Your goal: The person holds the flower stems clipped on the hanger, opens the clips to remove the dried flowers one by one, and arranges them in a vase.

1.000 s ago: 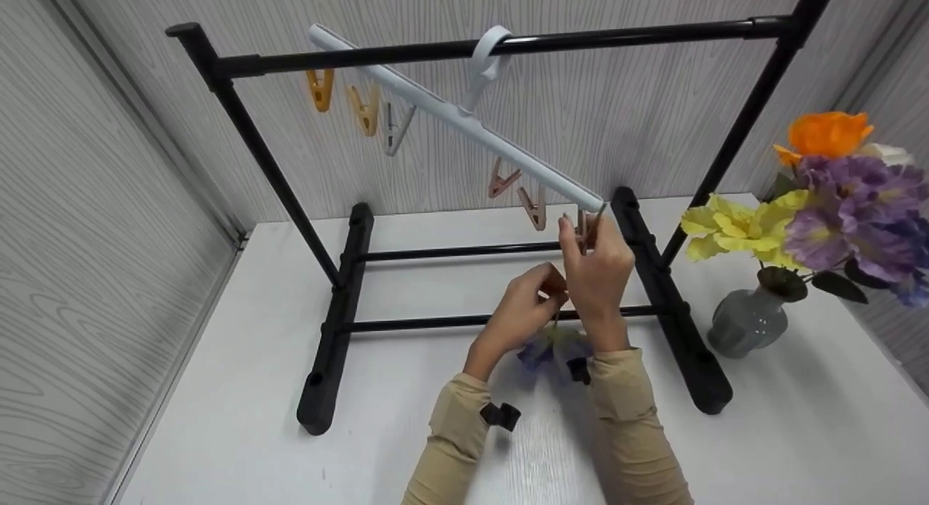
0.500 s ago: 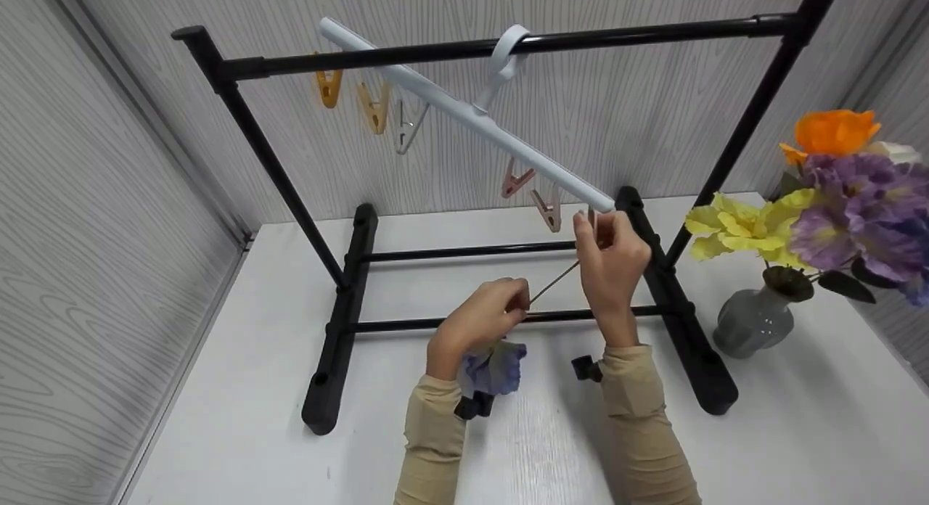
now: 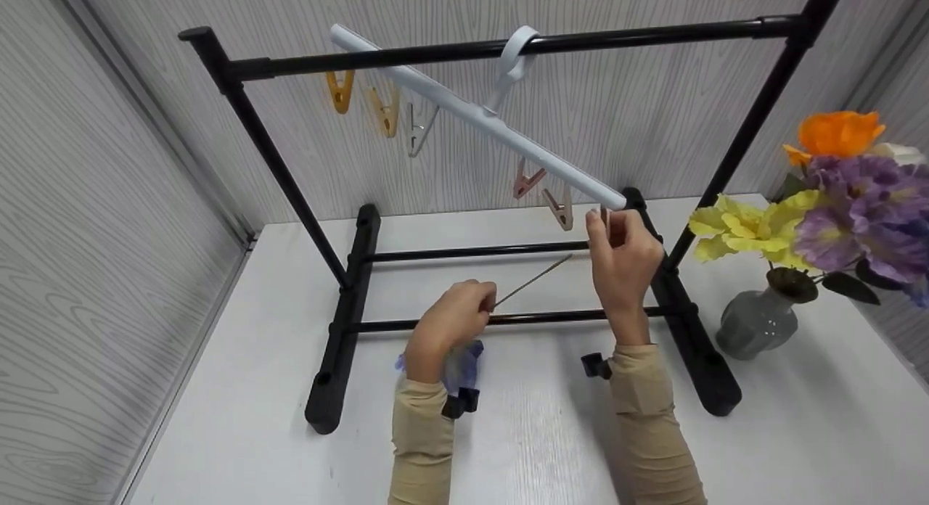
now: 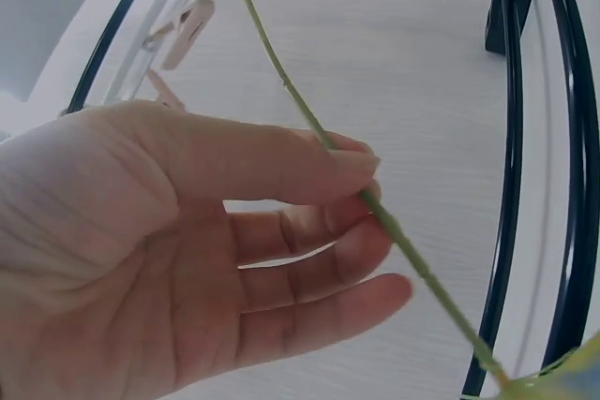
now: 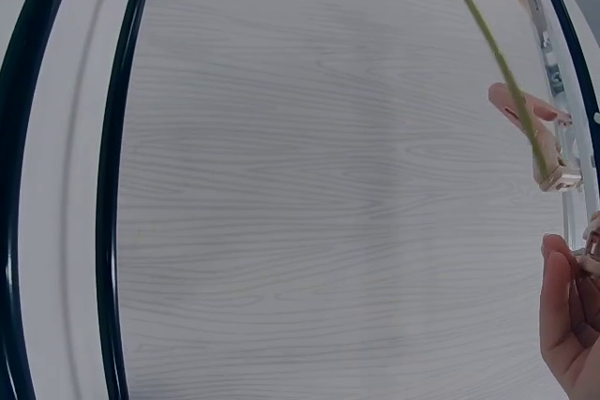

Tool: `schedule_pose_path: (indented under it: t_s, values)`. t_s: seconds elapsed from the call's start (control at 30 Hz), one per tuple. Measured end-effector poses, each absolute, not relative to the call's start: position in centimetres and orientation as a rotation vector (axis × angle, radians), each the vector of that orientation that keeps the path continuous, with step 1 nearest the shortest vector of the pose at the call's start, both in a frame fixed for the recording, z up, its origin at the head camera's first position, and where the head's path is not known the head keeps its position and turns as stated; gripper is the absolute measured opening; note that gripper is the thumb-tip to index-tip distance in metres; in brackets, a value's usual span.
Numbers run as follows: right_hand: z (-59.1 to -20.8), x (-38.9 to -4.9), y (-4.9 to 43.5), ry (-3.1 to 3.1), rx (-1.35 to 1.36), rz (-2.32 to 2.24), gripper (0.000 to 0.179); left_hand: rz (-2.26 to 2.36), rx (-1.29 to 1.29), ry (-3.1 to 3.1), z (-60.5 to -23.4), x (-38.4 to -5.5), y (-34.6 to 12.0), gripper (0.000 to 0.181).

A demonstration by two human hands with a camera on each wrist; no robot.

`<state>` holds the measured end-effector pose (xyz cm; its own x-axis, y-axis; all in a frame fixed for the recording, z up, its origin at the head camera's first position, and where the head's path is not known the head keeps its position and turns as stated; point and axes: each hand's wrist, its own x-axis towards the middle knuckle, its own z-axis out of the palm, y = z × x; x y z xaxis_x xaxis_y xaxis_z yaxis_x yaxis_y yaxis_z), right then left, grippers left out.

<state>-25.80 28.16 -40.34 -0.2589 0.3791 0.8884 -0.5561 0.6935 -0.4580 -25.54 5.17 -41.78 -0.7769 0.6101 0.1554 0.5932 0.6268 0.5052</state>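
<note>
My left hand (image 3: 451,325) pinches the thin green stem (image 4: 420,261) of an artificial flower between thumb and forefinger. Its bluish-purple bloom (image 3: 464,366) hangs under the wrist, partly hidden. The stem's free end slants up toward my right hand (image 3: 625,262), apart from it in the head view. At the near end of the white hanger (image 3: 501,129), the right hand pinches a clothespin (image 3: 604,218), mostly covered by the fingers. Beside it hang a beige clothespin (image 3: 559,209) and a pink clothespin (image 3: 528,179). In the right wrist view the right hand's fingers (image 5: 557,302) show at the edge.
The hanger hooks over the top bar (image 3: 639,38) of a black rack. Orange, yellow and grey clothespins (image 3: 419,131) hang from its far half. To the right stands a grey vase (image 3: 757,323) with orange, yellow and purple flowers (image 3: 856,207). Low crossbars (image 3: 464,255) join the rack's feet.
My left hand has drawn left and away from the right hand, carrying the flower with it. The right hand, still at the end clothespin, and the hanger have shifted slightly right in view.
</note>
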Motion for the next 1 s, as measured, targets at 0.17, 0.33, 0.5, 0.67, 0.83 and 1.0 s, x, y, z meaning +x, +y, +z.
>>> schedule_pose_path:
  t_s: [0.17, 0.33, 0.5, 0.67, 0.83, 1.0]
  values:
    - [-40.2, -25.7, 28.3, -1.625, 0.164, 0.951, 0.023, 0.885, 0.988, 2.953, -41.7, -25.6, 4.7, 0.015]
    - [-40.1, -25.5, 28.7, -1.642, 0.145, 1.123, 0.025, 0.934, 1.020, 3.058, -41.8, -25.4, 5.0, 0.015]
    - [-39.8, -25.1, 29.4, -1.722, 0.140, 1.483, 0.021, 0.979, 1.119, 3.159, -41.9, -25.3, 5.5, 0.015]
    - [-39.3, -24.3, 30.5, -2.117, 0.192, 1.661, 0.027, 0.937, 1.129, 3.254, -42.1, -25.5, 6.0, 0.017]
    - [-38.9, -23.6, 30.2, -2.472, 0.448, 1.349, 0.016, 0.870, 1.113, 3.301, -42.2, -25.6, 6.2, 0.019]
    - [-38.9, -23.3, 29.2, -2.584, 0.610, 1.128, 0.008, 0.859, 1.147, 3.336, -42.4, -25.7, 6.6, 0.019]
